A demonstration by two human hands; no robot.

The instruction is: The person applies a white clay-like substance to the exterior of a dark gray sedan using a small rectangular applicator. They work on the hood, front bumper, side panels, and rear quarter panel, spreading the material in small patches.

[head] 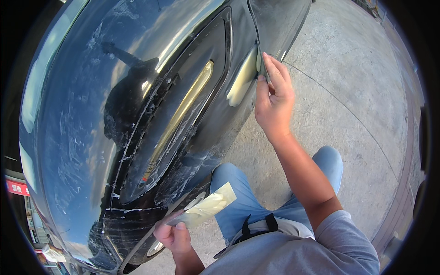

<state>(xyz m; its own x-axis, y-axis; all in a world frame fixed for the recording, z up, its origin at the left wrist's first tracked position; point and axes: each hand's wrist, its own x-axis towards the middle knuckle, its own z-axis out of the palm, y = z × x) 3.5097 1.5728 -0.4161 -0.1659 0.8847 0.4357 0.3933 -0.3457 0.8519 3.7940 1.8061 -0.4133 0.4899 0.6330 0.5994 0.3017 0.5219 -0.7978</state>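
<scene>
My right hand (275,92) is raised at a dark car's front corner, its thumb and fingers closed on a thin spreader blade (260,62). The blade stands on edge against the body panel. Beside it, a smear of pale yellow filler paste (242,82) lies on the dark bumper (220,127). My left hand (175,235) is lower down, near the wheel, and holds a flat translucent plate (192,218) between thumb and fingers. A mound of the same pale paste (215,202) lies on the plate.
The car's headlight (184,106) and glossy hood (79,120) take up the left side, with whitish dusty marks. A front wheel (156,247) is below. Concrete ground (350,68) extends to the right. My jeans-clad knees (228,178) are bent close to the bumper.
</scene>
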